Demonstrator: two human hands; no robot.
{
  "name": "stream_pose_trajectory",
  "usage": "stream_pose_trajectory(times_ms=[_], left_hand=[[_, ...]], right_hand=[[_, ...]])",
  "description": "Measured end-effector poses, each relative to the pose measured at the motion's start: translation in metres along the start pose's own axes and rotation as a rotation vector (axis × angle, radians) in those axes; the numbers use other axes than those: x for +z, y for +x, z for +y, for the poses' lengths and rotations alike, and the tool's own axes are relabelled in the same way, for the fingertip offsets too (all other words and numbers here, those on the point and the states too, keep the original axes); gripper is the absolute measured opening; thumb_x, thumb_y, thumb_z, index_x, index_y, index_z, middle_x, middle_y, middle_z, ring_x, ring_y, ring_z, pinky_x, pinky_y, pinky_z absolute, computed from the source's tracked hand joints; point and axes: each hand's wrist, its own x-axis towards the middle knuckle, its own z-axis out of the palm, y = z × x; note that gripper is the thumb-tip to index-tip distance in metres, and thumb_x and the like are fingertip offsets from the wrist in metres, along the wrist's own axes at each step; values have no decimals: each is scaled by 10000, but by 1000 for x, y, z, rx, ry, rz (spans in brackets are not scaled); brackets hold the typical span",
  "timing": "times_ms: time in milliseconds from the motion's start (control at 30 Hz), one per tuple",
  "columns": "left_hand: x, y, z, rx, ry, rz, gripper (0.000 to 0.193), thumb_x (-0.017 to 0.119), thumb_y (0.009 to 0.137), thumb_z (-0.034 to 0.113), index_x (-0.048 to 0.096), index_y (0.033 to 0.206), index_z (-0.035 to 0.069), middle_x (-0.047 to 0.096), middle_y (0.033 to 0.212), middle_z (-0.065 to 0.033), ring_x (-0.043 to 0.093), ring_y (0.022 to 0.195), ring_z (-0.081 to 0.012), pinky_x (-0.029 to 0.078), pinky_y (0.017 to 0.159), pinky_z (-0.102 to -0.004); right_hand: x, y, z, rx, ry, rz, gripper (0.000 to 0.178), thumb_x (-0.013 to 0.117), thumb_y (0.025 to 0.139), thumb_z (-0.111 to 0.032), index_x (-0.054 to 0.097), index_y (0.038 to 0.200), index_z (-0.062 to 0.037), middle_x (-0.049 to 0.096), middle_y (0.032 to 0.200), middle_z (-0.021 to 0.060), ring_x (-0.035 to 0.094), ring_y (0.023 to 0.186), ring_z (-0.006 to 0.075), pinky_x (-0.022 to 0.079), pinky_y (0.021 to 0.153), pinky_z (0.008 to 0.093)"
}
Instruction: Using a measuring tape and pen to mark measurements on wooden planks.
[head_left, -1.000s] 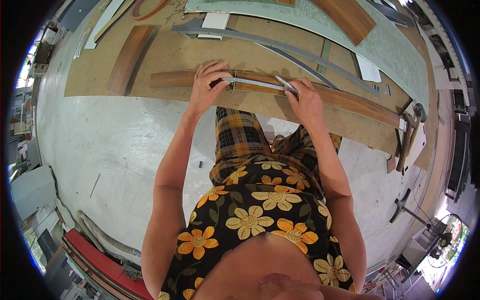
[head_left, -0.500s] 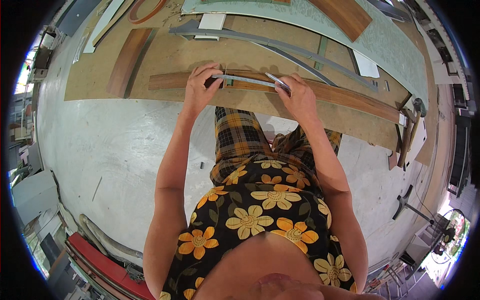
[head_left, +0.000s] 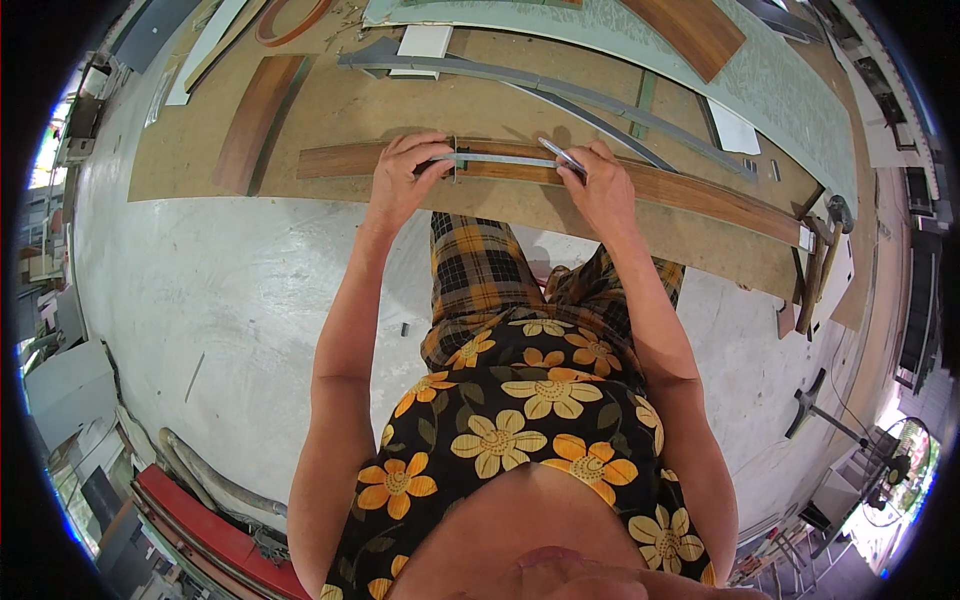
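Silvery metal strip (head_left: 505, 158): over brown plank (head_left: 700, 200) | left hand (head_left: 404, 178): pinching strip's left end | right hand (head_left: 603, 186): gripping pen-like stick (head_left: 559, 153) at strip's right end | tabletop (head_left: 690, 240): margin between plank and near edge

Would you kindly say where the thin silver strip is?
In the head view, the silver strip is upper centre, between the left hand and right hand, over the brown board.

Blk top (head_left: 530, 422) w/ yellow & orange floral print, prob. sleeveless; blk/orange plaid trousers (head_left: 480, 270); hands (head_left: 404, 180) bare.
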Motion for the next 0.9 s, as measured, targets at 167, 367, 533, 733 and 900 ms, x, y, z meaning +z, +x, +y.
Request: stream_pose_trajectory(times_ms=[167, 367, 533, 733, 900], left_hand=[[1, 0, 1, 1, -4, 3, 194, 775, 793, 134, 743, 972, 65, 710, 1106, -104, 644, 1030, -304, 488, 914, -407], [-1, 1, 6, -30, -32, -6, 190, 772, 793, 118, 747, 973, 64, 707, 1115, -108, 640, 1037, -304, 488, 919, -399], [-2, 1, 7, -56, -67, -24, 181, 725, 848, 67, 749, 1027, 62, 694, 1176, -102, 632, 1082, -256, 497, 907, -354], [2, 3, 10, -50, -3, -6, 180, 723, 841, 69, 757, 1019, 64, 700, 1146, -87, 616, 1059, -250, 485, 906, -358], [2, 5, 11, -11, 23, 7, 178, 736, 823, 92, 758, 998, 73, 707, 1078, -77, 608, 1007, -260, 481, 882, -367]], right_hand=[[1, 1, 1, 23, -2, -6, 178, 693, 874, -198, 693, 1018, -94, 606, 1021, 117, 651, 883, 363, 511, 743, 461], [1, 1, 3, 23, 25, 16, 166, 697, 871, -208, 698, 1002, -106, 607, 1008, 117, 648, 878, 366, 509, 744, 461], [3, 1, 4, 44, 14, 16, 173, 700, 872, -226, 693, 990, -99, 609, 988, 121, 649, 869, 372, 507, 738, 464], [2, 0, 6, 54, 14, 20, 176, 706, 867, -224, 700, 993, -102, 613, 993, 120, 653, 866, 371, 509, 732, 462], [3, -1, 10, 32, 31, 32, 182, 715, 855, -214, 705, 1003, -108, 616, 992, 116, 657, 865, 365, 510, 733, 460]])
